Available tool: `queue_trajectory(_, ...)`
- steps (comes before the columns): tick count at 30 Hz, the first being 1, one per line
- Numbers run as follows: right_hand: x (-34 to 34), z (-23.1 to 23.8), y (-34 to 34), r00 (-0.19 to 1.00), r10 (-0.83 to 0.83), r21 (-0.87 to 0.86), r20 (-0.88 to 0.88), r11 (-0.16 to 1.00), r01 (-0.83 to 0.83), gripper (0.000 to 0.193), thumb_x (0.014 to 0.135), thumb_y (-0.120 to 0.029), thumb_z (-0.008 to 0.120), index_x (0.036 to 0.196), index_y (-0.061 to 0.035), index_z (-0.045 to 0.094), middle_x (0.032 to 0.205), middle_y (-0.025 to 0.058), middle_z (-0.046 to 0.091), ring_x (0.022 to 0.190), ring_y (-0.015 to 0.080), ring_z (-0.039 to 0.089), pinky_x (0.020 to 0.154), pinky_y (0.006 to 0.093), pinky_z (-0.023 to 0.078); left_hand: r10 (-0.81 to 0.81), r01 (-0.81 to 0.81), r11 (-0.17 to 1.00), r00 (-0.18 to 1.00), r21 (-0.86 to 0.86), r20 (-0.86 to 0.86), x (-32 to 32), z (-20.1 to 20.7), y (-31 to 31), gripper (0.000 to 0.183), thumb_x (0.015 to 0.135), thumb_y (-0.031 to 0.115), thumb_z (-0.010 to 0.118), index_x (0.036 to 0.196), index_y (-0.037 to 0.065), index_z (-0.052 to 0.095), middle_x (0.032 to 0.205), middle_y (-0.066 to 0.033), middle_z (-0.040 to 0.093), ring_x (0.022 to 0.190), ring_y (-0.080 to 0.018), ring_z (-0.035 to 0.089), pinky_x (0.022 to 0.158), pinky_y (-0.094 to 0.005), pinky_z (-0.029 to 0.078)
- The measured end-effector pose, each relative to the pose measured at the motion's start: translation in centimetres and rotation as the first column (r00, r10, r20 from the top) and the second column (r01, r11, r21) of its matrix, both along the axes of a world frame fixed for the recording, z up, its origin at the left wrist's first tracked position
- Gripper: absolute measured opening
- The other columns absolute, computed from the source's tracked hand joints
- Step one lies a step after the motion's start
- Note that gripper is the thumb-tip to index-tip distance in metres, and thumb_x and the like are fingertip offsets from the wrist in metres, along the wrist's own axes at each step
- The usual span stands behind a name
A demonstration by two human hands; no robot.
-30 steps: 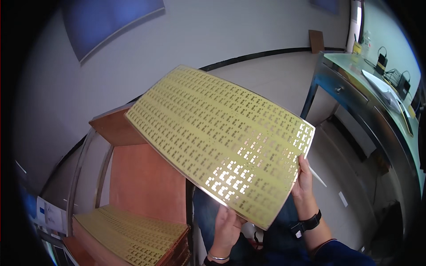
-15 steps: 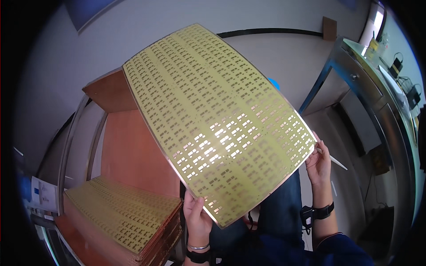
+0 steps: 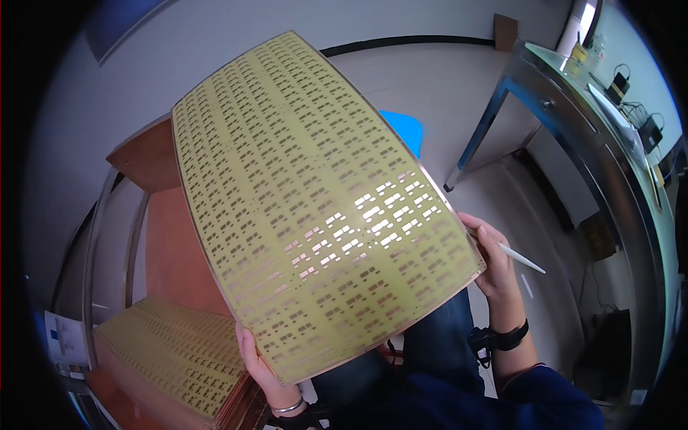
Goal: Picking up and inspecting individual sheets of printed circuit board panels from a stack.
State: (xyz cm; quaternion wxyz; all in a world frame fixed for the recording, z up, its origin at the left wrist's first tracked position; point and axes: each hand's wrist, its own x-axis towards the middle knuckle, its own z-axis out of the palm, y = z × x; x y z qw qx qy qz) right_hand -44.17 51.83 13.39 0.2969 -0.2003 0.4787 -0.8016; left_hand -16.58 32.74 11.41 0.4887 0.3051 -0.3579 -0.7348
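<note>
A large yellow-green circuit board panel (image 3: 308, 158) with rows of small coppery pads is held up in front of me, tilted, its lower pads glinting. My left hand (image 3: 261, 369) grips its lower left edge, thumb on the face and the other fingers hidden behind. At the lower right edge my right hand (image 3: 493, 254) is closed on the panel, also with a slim white pen-like stick (image 3: 523, 259) jutting from it. A stack of similar panels (image 3: 172, 351) lies at the lower left, below the held one.
The stack rests on a rack with a reddish-brown backboard (image 3: 179, 244) and metal posts. To the right stands a metal desk (image 3: 559, 107) with drawers, cables and black adapters on top. A blue stool seat (image 3: 403, 132) shows behind the panel.
The held panel and both hands have shifted left in view, and the panel has turned slightly. More of the blue seat shows. Both hands keep their hold.
</note>
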Motion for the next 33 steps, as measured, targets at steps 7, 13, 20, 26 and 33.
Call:
queue_trajectory(7, 0.2, 0.3, -0.1, 1.000, 0.002, 0.021, 0.026, 1.000, -0.003, 0.042, 0.093, -0.023, 0.046, 0.120, 0.0085, 0.048, 0.113, 0.0173, 0.058, 0.101, 0.0193, 0.058, 0.087, 0.0299, 0.046, -0.022, 0.026, 0.996, 0.999, 0.081, -0.049, 0.7, -0.6, -0.4, 0.045, 0.094, 0.033, 0.038, 0.130, 0.005, 0.040, 0.125, -0.0102, 0.049, 0.113, -0.0213, 0.049, 0.094, -0.0353, 0.041)
queue_trajectory(13, 0.6, -0.3, -0.5, 0.968, 0.216, 0.113, 0.129, 0.966, -0.231, 0.040, 0.090, -0.019, 0.054, 0.119, 0.0072, 0.049, 0.107, 0.0137, 0.060, 0.094, 0.0155, 0.060, 0.078, 0.0237, 0.049, -0.145, 0.202, 0.968, 0.935, 0.150, -0.322, 6.8, -6.5, 0.1, 0.054, 0.094, 0.040, 0.036, 0.134, 0.004, 0.033, 0.133, -0.0126, 0.042, 0.118, -0.0270, 0.046, 0.098, -0.0422, 0.038)
queue_trajectory(20, 4.0, -3.3, -3.2, 0.866, 0.418, 0.158, 0.276, 0.869, -0.470, 0.037, 0.086, -0.014, 0.058, 0.119, 0.0034, 0.051, 0.089, 0.0061, 0.064, 0.046, -0.0003, 0.048, 0.037, 0.0131, 0.036, -0.400, 0.459, 0.887, 0.820, 0.051, -0.408, 2.4, -1.0, 5.4, 0.048, 0.090, 0.006, 0.046, 0.135, 0.004, 0.031, 0.134, -0.0142, 0.040, 0.124, -0.0268, 0.039, 0.105, -0.0463, 0.030)
queue_trajectory(26, 5.7, -4.4, -3.5, 0.721, 0.621, 0.008, 0.306, 0.756, -0.655, 0.036, 0.087, -0.009, 0.057, 0.120, 0.0037, 0.049, 0.102, 0.0093, 0.061, 0.089, 0.0129, 0.062, 0.072, 0.0228, 0.052, 0.019, 0.013, 0.987, 0.981, 0.162, -0.192, 2.7, -0.8, 3.9, 0.050, 0.088, 0.004, 0.047, 0.135, 0.002, 0.030, 0.133, -0.0137, 0.041, 0.123, -0.0264, 0.041, 0.104, -0.0451, 0.033)
queue_trajectory(33, 4.2, -3.1, -5.3, 0.876, 0.398, -0.195, 0.272, 0.914, -0.355, 0.037, 0.092, -0.015, 0.049, 0.122, 0.0044, 0.044, 0.101, 0.0111, 0.060, 0.085, 0.0148, 0.062, 0.075, 0.0276, 0.054, -0.115, 0.140, 0.985, 0.970, 0.103, -0.213, 5.8, -2.0, 2.4, 0.055, 0.085, 0.003, 0.051, 0.136, 0.001, 0.028, 0.134, -0.0137, 0.041, 0.122, -0.0283, 0.041, 0.103, -0.0447, 0.033)
